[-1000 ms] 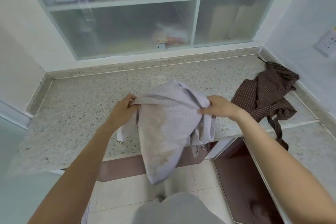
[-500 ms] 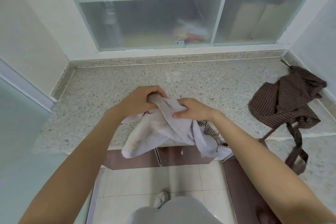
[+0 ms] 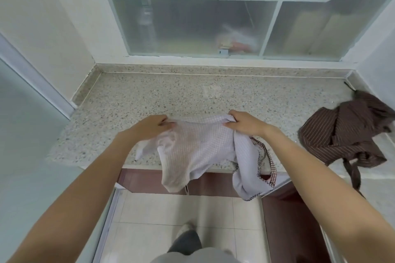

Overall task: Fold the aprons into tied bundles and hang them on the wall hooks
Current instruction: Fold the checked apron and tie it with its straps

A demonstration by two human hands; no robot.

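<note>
Now two aprons were on the speckled stone surface (image 3: 149, 96): both hands, left grip (image 3: 149, 126) and right grip (image 3: 245, 123), pinched the pale checked cloth apron (image 3: 192, 147); the brown striped apron (image 3: 342, 134) lay apart.

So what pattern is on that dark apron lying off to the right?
The dark apron is brown with thin pale stripes, seen in the head view.
</note>
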